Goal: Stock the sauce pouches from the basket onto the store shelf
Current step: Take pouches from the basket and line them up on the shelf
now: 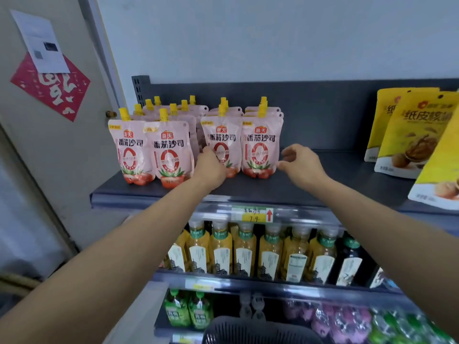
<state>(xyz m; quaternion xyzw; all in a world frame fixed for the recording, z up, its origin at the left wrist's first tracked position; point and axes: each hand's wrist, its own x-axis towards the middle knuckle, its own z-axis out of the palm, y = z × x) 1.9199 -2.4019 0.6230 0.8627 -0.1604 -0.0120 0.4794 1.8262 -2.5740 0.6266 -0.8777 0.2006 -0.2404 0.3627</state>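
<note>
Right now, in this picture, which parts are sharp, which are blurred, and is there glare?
Head view: the front sauce pouches read sharp; the bottles below and the basket are soft; glare streaks the price strip; the wide lens stretches the frame's edges.

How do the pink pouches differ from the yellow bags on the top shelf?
The sauce pouches are pink with yellow spout caps; the yellow bags have flat tops without spouts. The pouches stand in rows at the left of the top shelf, the bags at its right. Both face front.
</note>
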